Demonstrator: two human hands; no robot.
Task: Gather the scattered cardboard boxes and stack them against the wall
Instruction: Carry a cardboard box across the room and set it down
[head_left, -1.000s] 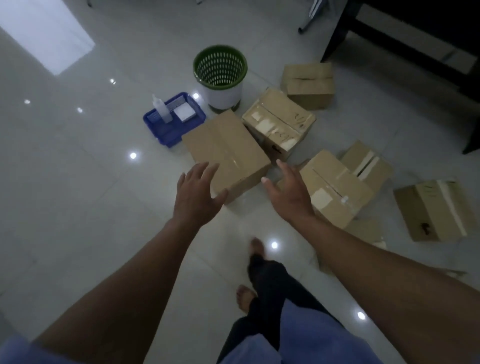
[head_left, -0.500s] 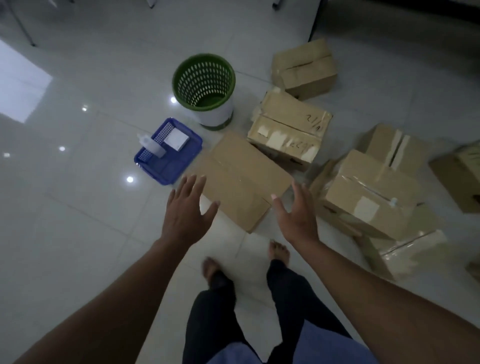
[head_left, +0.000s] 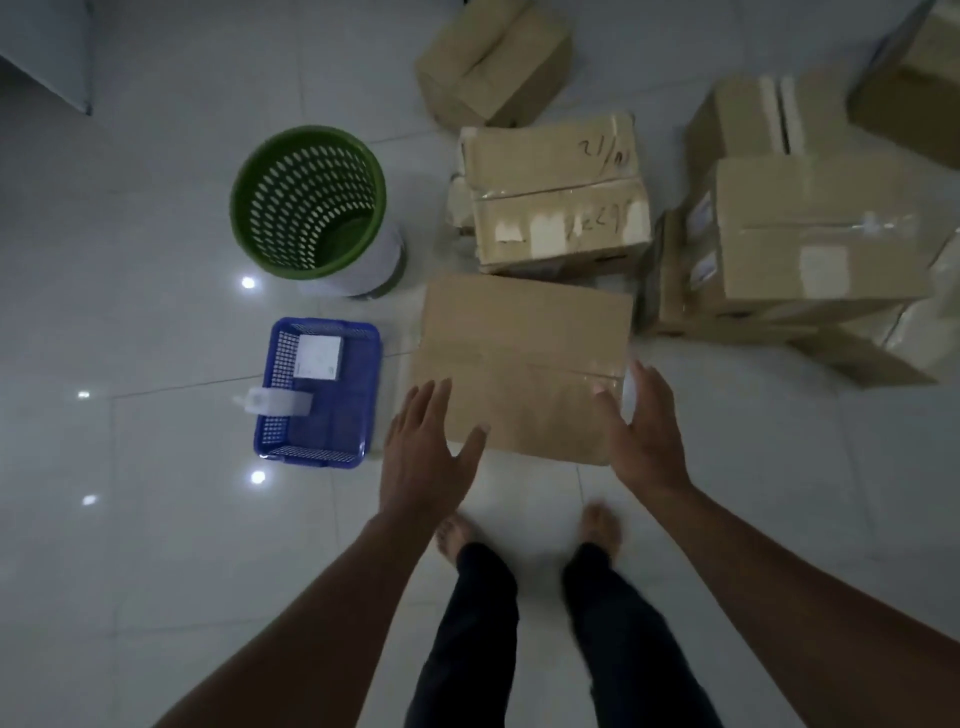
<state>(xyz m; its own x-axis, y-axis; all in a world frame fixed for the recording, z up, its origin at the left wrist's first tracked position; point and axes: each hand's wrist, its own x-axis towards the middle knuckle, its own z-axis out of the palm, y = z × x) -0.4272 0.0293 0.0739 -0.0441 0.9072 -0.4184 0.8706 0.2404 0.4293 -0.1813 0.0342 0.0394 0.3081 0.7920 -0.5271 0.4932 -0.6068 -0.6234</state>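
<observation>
Spanning the whole scene is the pale tiled floor (head_left: 156, 571), glossy enough that a box could slide on it; cardboard boxes lie scattered over its far and right parts; largest is the right-hand box (head_left: 821, 234), resting on flattened pieces; next the taped box (head_left: 556, 192) with handwriting on top, far of centre; the near box (head_left: 519, 364) lies just in front of the person's bare feet, sealed with clear tape across the top; a smaller far box (head_left: 493, 57) sits beyond. Judgement: the near box appears stiff and intact, its weight unknown; its smooth faces offer no handles, so hold is best taken on the two opposite side faces, low down, palms pressing inward. Left of it stand a green perforated bin (head_left: 311, 202) and a blue mesh tray (head_left: 322, 395), neither part of the task. Both arms reach forward and down; the left hand (head_left: 426, 452) hovers at the box's near left corner, fingers straight and spread, thumb out; the right hand (head_left: 644, 426) is at the near right edge, fingers straight and close together; whether either touches the cardboard cannot be told; neither grips anything.
</observation>
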